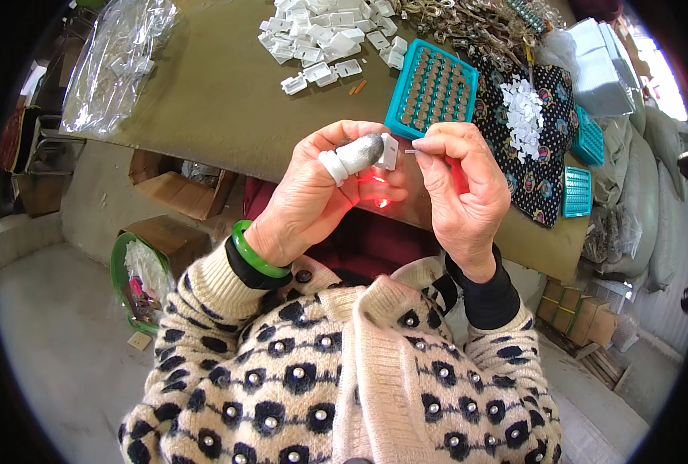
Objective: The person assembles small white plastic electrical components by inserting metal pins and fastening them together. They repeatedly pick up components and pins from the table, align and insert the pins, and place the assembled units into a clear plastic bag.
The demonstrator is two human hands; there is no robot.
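Observation:
My left hand grips a small white plastic case between its wrapped thumb and fingers. A white covering with a grey, worn tip encloses that thumb. Red light glows on the fingers below the case. Just to the right, my right hand pinches a tiny pale strip between thumb and forefinger, its end close to the case. Beyond the hands stands a teal tray with rows of round metal button cells. Farther back lies a heap of similar white plastic cases.
Small white tabs lie on a dark patterned cloth at the right. Behind the tray is a tangled pile of metal parts. Clear plastic wrap covers the table's left end. A green-rimmed basket stands on the floor at left.

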